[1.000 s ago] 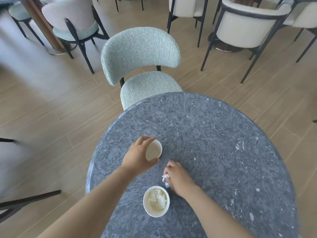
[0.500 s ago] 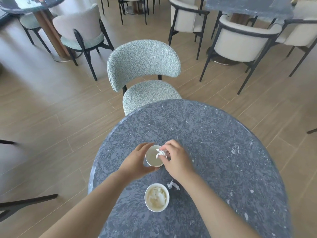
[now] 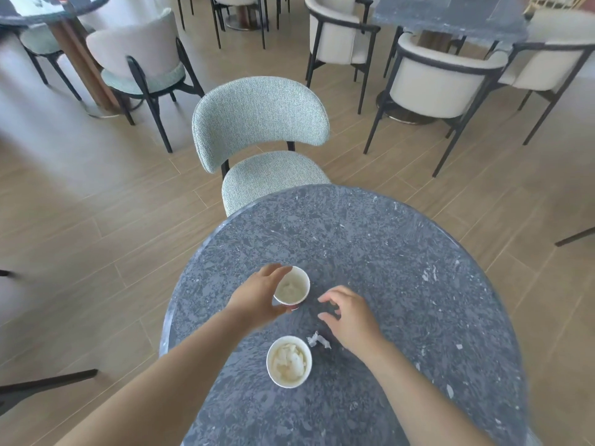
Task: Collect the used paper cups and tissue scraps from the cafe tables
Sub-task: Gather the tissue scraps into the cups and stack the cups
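My left hand [image 3: 257,297] grips a white paper cup [image 3: 292,288] with tissue inside, held just above the round grey stone table [image 3: 402,284]. My right hand [image 3: 351,320] hovers to the right of that cup, fingers apart and empty. A second white paper cup [image 3: 289,361] stuffed with tissue stands on the table nearer to me. A small crumpled tissue scrap [image 3: 318,340] lies on the table between that cup and my right hand.
A pale green upholstered chair [image 3: 260,123] is tucked at the table's far edge. Cream armchairs with black frames [image 3: 438,82] and another grey table [image 3: 450,14] stand at the back right. A further chair [image 3: 145,62] and table sit at the back left. Black chair legs [image 3: 45,384] stick in from the left.
My right hand picked a tissue scrap off the table, dropped it into the cup in my left hand, then drew back open. One scrap stays on the table.
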Motion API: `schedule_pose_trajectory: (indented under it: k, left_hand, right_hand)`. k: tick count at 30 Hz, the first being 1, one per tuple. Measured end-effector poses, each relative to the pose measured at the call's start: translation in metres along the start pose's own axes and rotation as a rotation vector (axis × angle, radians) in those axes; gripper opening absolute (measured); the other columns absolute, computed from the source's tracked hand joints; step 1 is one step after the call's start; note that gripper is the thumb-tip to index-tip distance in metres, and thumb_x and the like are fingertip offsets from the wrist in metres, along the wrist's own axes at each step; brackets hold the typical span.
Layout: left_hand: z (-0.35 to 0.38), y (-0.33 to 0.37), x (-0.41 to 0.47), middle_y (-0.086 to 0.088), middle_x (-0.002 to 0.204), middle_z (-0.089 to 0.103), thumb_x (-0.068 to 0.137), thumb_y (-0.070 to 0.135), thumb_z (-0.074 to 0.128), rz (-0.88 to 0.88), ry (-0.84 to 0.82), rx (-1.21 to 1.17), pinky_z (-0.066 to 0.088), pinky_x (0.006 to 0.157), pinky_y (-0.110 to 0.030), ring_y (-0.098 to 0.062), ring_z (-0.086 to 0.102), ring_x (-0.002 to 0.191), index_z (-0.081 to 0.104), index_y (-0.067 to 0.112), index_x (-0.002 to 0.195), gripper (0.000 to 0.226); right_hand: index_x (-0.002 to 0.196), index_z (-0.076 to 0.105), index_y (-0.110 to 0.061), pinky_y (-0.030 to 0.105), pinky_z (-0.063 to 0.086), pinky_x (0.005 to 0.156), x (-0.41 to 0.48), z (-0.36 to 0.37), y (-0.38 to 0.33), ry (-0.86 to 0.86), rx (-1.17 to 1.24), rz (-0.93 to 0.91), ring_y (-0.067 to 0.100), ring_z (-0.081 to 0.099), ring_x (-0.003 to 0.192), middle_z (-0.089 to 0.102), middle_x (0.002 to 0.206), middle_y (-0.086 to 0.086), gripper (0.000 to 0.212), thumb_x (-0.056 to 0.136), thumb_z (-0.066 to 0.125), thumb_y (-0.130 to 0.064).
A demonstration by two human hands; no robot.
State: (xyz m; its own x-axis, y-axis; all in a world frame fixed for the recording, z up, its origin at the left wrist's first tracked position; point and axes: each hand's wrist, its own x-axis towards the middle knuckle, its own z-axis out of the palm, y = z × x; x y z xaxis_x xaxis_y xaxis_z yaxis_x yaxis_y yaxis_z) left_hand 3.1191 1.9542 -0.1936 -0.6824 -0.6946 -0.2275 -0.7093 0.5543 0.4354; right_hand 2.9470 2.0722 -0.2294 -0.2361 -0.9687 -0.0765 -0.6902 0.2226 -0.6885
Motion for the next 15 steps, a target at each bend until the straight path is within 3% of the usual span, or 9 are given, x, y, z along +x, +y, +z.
schedule_pose_trajectory:
  k: [9,15]
  left_hand:
    - [0.006,0.002,0.021,0.010,0.142,0.037,0.075,0.043,0.071,-0.033,-0.005,0.020,0.050,0.089,-0.038,-0.016,0.046,0.122,0.030,0.029,0.141,0.078]
    - [0.010,-0.002,0.022,0.009,0.140,0.037,0.074,0.044,0.072,0.004,0.014,-0.036,0.049,0.090,-0.034,-0.015,0.047,0.120,0.033,0.025,0.140,0.079]
  right_hand:
    - [0.104,0.064,-0.023,0.027,0.047,0.081,-0.019,0.025,0.023,-0.209,-0.133,0.060,0.012,0.057,0.096,0.059,0.107,-0.010,0.020,0.084,0.065,-0.023]
    - [0.114,0.060,-0.020,0.030,0.046,0.089,-0.017,0.046,0.027,-0.325,-0.201,-0.051,0.014,0.050,0.105,0.052,0.116,-0.008,0.029,0.086,0.059,-0.019]
